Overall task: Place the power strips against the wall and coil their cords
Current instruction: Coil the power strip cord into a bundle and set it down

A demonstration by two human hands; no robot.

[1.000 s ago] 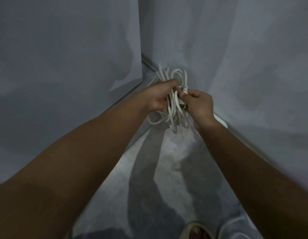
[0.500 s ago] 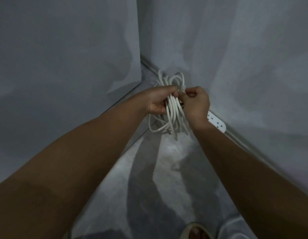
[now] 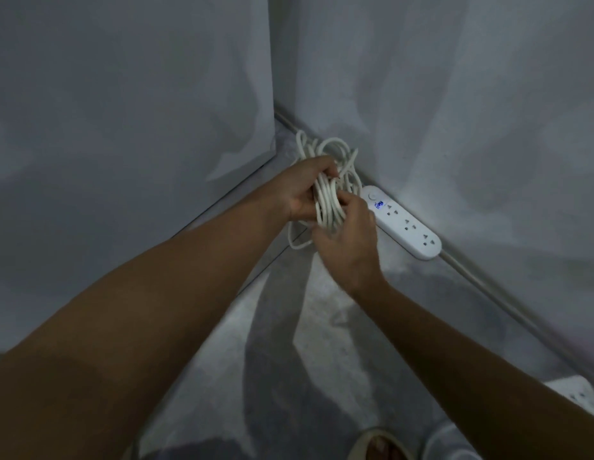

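Note:
A white power strip (image 3: 403, 224) lies flat on the floor along the foot of the right wall, with a lit blue mark near its switch end. Its white cord (image 3: 327, 200) is gathered in loose loops just left of the strip. My left hand (image 3: 302, 190) grips the bundle from the left. My right hand (image 3: 350, 240) closes over the bundle from below and the right, fingers on the loops. The corner of a second white power strip (image 3: 569, 391) shows at the lower right, mostly hidden by my right forearm.
Grey walls meet in a corner behind the cord. A grey panel (image 3: 129, 127) stands on the left, leaving a narrow strip of mottled grey floor (image 3: 325, 343). A foot in a sandal (image 3: 377, 444) shows at the bottom edge.
My right hand has slid down and toward me along the bundle, uncovering the whole power strip by the wall. My left hand keeps its grip on the loops.

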